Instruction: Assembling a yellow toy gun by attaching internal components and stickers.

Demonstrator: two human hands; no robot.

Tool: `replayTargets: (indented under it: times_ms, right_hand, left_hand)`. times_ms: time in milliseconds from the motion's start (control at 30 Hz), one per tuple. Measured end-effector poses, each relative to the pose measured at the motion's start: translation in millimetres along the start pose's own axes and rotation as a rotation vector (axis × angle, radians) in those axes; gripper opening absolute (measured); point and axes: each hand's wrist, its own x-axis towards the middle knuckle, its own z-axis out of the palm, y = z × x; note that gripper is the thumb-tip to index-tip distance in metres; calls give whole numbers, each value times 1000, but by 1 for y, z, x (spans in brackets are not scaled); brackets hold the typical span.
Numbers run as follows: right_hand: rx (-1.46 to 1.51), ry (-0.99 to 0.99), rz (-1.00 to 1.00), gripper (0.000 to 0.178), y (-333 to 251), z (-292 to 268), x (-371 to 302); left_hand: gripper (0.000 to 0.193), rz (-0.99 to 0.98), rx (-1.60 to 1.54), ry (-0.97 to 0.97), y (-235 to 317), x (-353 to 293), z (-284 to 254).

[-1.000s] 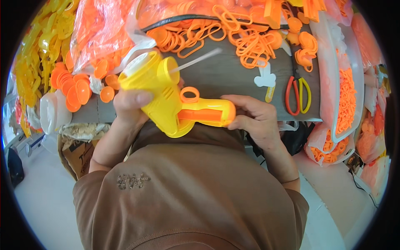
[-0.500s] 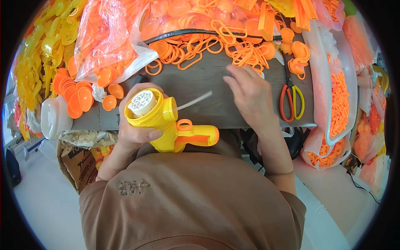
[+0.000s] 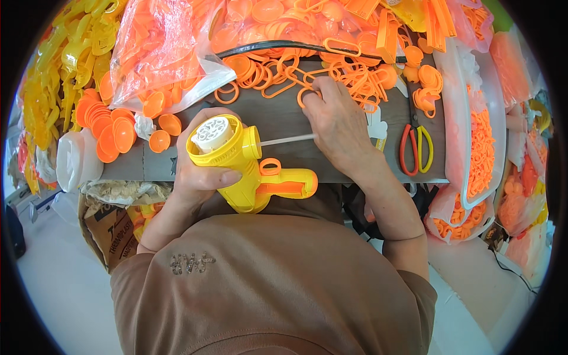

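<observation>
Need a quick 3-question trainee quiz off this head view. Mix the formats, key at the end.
1. Multiple choice: what colour is the round insert in the open end of the yellow body?
A) orange
B) white
C) black

2. True or false: both handles of the scissor-like tool are red.

3. Open: where are the left hand and right hand?

Key:
1. B.
2. False; one handle is red, the other yellow.
3. Left hand grips the yellow body; right hand's fingers are at the orange loops, though whether they hold one cannot be told.
</observation>
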Motion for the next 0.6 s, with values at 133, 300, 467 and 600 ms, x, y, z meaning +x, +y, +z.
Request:
replayTargets:
  times_ms: [133, 300, 467, 600]
  right_hand:
    - [41, -7, -26, 10, -1, -11, -8]
    - [679, -151, 298, 8, 13, -32, -18]
    - [1143, -96, 411, 9, 30, -34, -25]
    - [1412, -72, 497, 11, 35, -34, -33]
  left_hand:
    - [72, 3, -39, -5, 2, 3, 0]
    - [73, -23, -145, -20, -1, 6, -3]
    - [71, -36, -160, -12, 0, 8, 6]
    - [70, -75, -196, -39, 2, 12, 10]
